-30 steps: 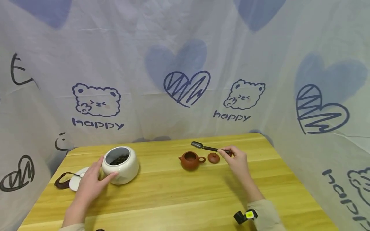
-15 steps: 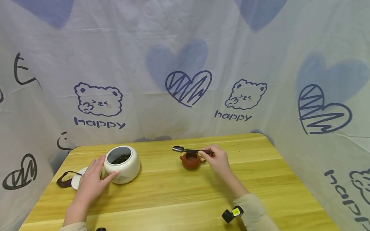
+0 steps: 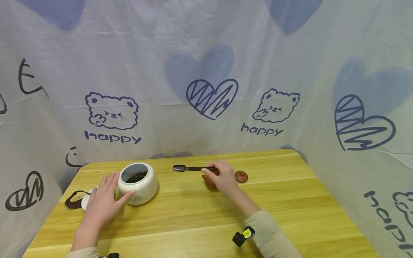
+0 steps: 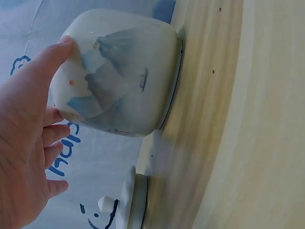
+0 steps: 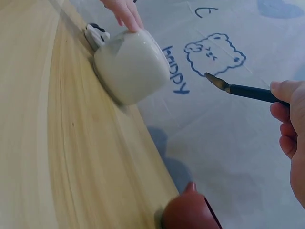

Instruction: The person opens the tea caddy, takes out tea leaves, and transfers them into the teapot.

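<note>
The right hand (image 3: 224,178) pinches a black scoop (image 3: 195,168) by its handle, the bowl end between teapot (image 3: 209,183) and jar (image 3: 143,191); the right wrist view shows it raised clear of the bench (image 3: 193,225). The left hand (image 3: 104,200), fingers spread, rests against the white jar. Only the head view lets me see dark leaves (image 3: 136,177) inside; the left wrist view shows plainly the jar's blue-grey painting and its knobbed lid (image 4: 128,200) beside it.
</note>
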Tool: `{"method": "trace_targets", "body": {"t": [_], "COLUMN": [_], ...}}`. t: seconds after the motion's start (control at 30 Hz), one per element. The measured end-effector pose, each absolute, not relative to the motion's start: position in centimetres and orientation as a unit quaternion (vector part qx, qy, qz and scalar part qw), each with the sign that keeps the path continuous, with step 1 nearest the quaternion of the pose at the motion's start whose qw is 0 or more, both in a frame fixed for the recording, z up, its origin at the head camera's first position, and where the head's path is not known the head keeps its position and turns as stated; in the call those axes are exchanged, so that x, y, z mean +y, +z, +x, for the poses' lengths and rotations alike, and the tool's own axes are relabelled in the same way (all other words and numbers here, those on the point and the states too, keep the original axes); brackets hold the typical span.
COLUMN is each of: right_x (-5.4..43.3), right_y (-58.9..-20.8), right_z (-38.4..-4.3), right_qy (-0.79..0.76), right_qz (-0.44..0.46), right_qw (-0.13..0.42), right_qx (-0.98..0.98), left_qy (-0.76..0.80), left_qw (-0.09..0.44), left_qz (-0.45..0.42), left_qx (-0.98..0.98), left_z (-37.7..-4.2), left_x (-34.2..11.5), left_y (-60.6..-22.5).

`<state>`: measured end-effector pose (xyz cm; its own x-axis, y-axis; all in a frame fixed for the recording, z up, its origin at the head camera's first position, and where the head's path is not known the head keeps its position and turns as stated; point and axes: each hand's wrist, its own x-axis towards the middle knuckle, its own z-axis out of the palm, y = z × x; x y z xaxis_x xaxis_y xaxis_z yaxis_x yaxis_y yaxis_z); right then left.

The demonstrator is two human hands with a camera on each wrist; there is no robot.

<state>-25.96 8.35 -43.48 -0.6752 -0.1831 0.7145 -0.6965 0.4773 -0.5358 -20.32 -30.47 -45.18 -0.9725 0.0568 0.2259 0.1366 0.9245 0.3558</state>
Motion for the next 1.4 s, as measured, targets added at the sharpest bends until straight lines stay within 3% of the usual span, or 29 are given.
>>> {"method": "trace_targets", "body": {"t": [0.47, 1.0, 1.4], "right_x": [3.3, -2.1, -5.5], "right_y": [-42.4, -41.4, -41.2], "right_z": [-27.3, -28.7, -29.2], "right_qy": [0.412, 0.348, 0.135], "right_qz": [0.337, 0.38, 0.459], "right_qw": [0.305, 0.269, 0.355], "right_qx": [-0.79, -0.814, -0.803], "left_qy": [-0.208, -0.229, -0.237], "left_qw": [0.099, 0.098, 0.095], "left_qz": [-0.029, -0.02, -0.019], "left_qx": [-0.973, -0.968, -0.967], "left_z": [-20.4, -20.8, -20.9], "left_x": [-30.0, -29.7, -29.6], "left_y": [-45.3, -45.0, -44.9]}}
